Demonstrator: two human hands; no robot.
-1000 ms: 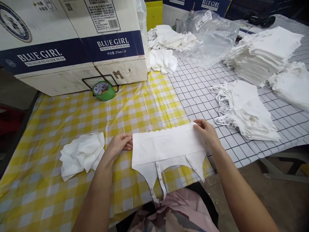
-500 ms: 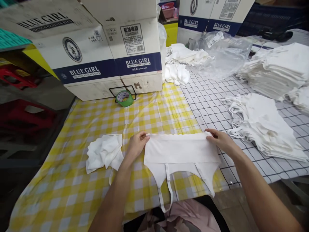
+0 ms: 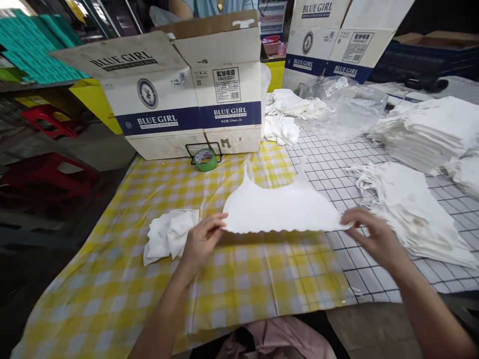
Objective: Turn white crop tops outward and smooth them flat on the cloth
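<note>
A white camisole top [image 3: 280,209] with thin straps is stretched between my two hands above the yellow checked cloth. Its scalloped hem faces me and its straps point away. My left hand [image 3: 205,234] pinches the left end of the hem. At the opposite end, my right hand [image 3: 372,234] pinches the hem corner between thumb and fingers. Left of my left hand lies a crumpled white garment [image 3: 170,237]. Beyond my right hand sits a pile of white strapped garments [image 3: 407,209].
Behind stands a large beer carton [image 3: 187,114] with a green tape roll [image 3: 205,159] before it. A taller garment stack [image 3: 426,129] and a clear plastic bag [image 3: 348,109] lie at the back right. Red stools [image 3: 52,179] stand left. Another person's blue top [image 3: 224,6] shows behind the carton.
The camisole top has been flipped: its straps hung toward me and now point away, with the hem nearest me. Both hands still grip it. The view has tilted up and swung left.
</note>
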